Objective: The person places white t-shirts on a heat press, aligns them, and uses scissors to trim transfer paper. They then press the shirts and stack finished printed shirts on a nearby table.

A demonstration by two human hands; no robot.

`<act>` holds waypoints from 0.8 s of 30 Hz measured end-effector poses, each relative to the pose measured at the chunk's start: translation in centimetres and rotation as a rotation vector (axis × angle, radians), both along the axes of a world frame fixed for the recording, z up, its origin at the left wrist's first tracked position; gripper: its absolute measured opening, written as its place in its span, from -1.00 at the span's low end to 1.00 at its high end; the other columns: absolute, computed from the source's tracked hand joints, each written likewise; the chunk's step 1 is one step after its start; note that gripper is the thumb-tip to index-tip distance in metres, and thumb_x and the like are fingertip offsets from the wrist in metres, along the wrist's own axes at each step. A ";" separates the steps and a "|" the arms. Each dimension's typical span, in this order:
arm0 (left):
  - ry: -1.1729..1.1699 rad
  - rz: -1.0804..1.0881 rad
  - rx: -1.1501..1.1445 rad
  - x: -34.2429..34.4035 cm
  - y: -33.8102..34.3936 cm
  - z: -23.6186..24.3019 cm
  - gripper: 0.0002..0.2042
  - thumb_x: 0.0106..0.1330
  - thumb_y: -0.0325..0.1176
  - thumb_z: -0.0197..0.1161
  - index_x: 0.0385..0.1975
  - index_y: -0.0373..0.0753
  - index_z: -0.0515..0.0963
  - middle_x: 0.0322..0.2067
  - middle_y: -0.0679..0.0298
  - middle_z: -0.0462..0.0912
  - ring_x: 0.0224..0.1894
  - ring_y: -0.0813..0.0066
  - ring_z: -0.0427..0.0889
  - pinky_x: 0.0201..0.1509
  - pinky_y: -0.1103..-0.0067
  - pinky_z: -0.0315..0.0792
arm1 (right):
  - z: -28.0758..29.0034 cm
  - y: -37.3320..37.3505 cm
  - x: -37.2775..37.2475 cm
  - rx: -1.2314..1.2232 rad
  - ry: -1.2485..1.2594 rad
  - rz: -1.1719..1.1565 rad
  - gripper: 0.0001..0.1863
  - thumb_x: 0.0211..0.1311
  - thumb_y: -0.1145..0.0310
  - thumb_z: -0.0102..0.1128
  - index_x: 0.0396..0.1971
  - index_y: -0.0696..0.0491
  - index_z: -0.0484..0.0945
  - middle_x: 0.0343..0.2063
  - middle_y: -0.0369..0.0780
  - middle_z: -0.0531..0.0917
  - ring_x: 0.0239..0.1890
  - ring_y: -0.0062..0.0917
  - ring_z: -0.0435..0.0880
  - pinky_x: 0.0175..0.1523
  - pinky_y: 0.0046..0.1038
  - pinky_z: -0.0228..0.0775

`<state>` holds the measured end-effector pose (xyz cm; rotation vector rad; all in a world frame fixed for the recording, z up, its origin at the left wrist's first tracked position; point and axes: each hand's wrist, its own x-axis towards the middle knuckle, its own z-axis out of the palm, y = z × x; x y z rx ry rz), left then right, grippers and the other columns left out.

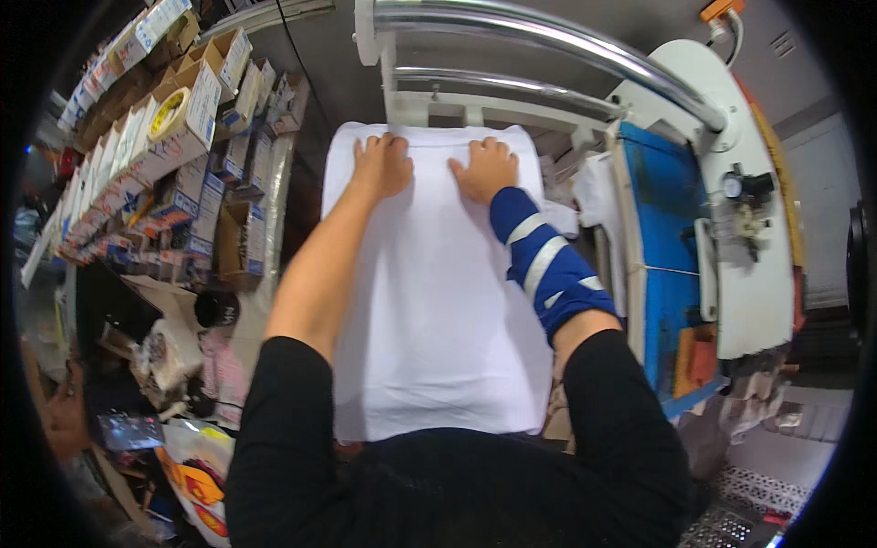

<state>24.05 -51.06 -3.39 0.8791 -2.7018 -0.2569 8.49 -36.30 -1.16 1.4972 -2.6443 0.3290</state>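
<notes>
Nearest, just against the near edge of the white cloth (438,310): black shirt (438,498). Left of the cloth, cartons (187,137) with blue print and red marker strokes, too blurred to read surely. On the cloth's far end, left hand (384,166), fingers apart and slightly bent, pressing without a visible grip. Under both hands, cloth already spread, mostly flat — creases left toward its near edge; cannot tell how much more remains. Then right hand (486,172), fingers loosely spread, gripping nothing visible. Right of the cloth, blue panel (671,247) and gauge (733,187) — dial unreadable.
</notes>
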 end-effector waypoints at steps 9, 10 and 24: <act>0.265 0.273 0.114 24.5 12.9 -0.5 -0.59 0.27 -0.43 0.27 0.14 -0.31 0.52 0.16 -0.04 0.48 0.23 -0.03 0.43 0.36 0.19 0.26 | 2.3 26.9 9.9 -0.447 -0.075 0.026 -0.66 0.28 0.21 0.32 -0.08 0.13 0.65 -0.06 -0.05 0.66 0.10 -0.12 0.57 0.27 -0.14 0.31; 0.255 0.358 0.130 29.2 13.6 -1.7 -0.61 0.31 -0.40 0.26 0.13 -0.33 0.53 0.11 -0.05 0.51 0.20 -0.01 0.47 0.32 0.22 0.31 | 1.7 30.2 11.4 -0.417 -0.210 -0.157 -0.67 0.28 0.25 0.30 -0.06 0.15 0.65 -0.08 -0.04 0.66 0.06 -0.14 0.59 0.23 -0.19 0.36; 0.239 0.470 0.564 34.0 25.6 0.4 -0.78 0.20 -0.39 0.34 -0.22 -0.36 0.70 -0.31 -0.04 0.74 -0.25 0.01 0.73 -0.09 0.30 0.57 | -2.4 39.5 15.1 -0.132 -0.590 -0.545 -0.58 0.20 0.07 0.36 -0.28 0.21 0.71 -0.34 0.00 0.76 -0.26 -0.17 0.76 -0.11 -0.25 0.56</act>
